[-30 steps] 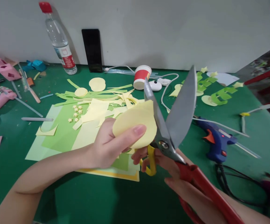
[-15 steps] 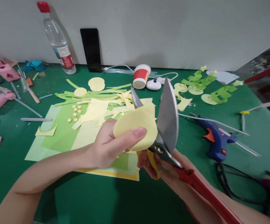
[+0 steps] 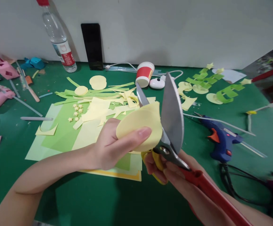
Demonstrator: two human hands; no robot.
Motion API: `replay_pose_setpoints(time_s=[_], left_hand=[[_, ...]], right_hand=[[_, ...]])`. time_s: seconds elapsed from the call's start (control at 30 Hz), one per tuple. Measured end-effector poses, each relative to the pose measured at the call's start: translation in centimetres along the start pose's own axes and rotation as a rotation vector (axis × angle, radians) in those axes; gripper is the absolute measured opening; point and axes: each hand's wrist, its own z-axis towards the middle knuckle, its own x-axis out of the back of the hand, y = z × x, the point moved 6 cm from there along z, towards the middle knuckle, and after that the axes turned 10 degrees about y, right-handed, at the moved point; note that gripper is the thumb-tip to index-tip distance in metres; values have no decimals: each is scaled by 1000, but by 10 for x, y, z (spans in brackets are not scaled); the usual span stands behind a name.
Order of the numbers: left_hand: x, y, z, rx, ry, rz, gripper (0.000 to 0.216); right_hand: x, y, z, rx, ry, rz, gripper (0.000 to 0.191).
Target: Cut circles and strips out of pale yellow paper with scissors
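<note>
My left hand (image 3: 117,142) pinches a pale yellow paper piece (image 3: 138,122) between thumb and fingers; its edge is rounded, with a corner at the top right. Large pruning shears (image 3: 172,116) with metal blades and red handles sit at the paper's right edge, blades apart, one partly behind the paper. Around the yellow finger loops (image 3: 158,160) below the pivot, my right hand (image 3: 164,171) has its fingers curled. The long red handles run over my right wrist. How the loops join the blades is hidden.
Paper sheets (image 3: 53,135), green strips (image 3: 65,95) and small paper stars (image 3: 76,113) lie behind my left arm. A blue glue gun (image 3: 223,141) with its cord is at right, near green spiral paper pieces (image 3: 228,93). A paper cup (image 3: 145,74), phone (image 3: 92,47) and bottle (image 3: 61,40) stand at the back.
The paper and shears have shifted slightly right in view, and the yellow loops beneath look spread farther apart. Both hands keep their grip. The background has shifted a little too.
</note>
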Motion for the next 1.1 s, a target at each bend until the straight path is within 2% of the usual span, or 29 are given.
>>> replay_pose_setpoints(time_s=[0.1, 0.27, 0.4, 0.63, 0.83, 0.97, 1.1], left_hand=[[1, 0, 0, 2, 10, 1, 29], [4, 0, 0, 29, -1, 78, 33], [4, 3, 1, 28, -45, 116, 39], [4, 6, 2, 20, -51, 101, 40], [4, 6, 2, 44, -71, 113, 41], [4, 8, 2, 45, -80, 114, 41], [4, 8, 2, 54, -74, 104, 39]], right_hand=[[0, 0, -2, -35, -55, 70, 10], [2, -1, -3, -44, -41, 84, 12], [1, -2, -3, -64, -32, 63, 22], [2, -2, -3, -72, -22, 82, 33], [0, 2, -5, -100, -23, 86, 19], [2, 1, -6, -120, -11, 79, 25], [2, -2, -5, -116, -22, 67, 22]])
